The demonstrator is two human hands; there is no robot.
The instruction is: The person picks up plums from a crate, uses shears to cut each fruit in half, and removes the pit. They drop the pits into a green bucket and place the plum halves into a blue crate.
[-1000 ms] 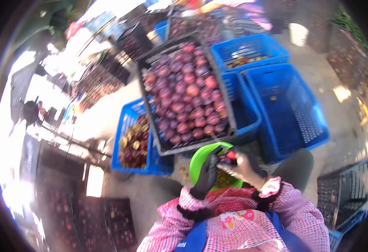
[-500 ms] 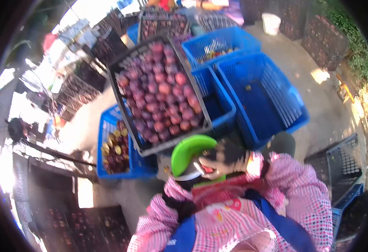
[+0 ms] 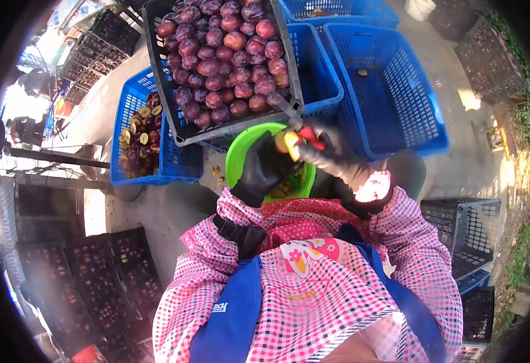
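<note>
Black gloves cover both my hands, which meet above a bright green bucket (image 3: 233, 158) at my lap. My right hand (image 3: 339, 158) is closed around a red-handled knife (image 3: 309, 137), its blade pointing up and left toward the crate of plums. Yellow flesh shows on a cut plum (image 3: 287, 144) between the hands. My left hand (image 3: 266, 168) is closed on that plum, over the bucket; its fingertips are partly hidden. Small yellowish-green pieces (image 3: 286, 189) lie in the bucket's bottom.
Ahead, a black crate (image 3: 240, 128) full of whole plums (image 3: 219, 66) rests on blue crates. Halved plums (image 3: 144, 136) fill part of a blue crate (image 3: 126, 109) at left. Another blue crate (image 3: 392, 91) stands at right. Stacked dark crates (image 3: 95, 272) are at lower left.
The view has tilted downward and sharpened. My hands have come up over the bucket, and the knife blade now points forward. The cut plum's yellow flesh has come into sight.
</note>
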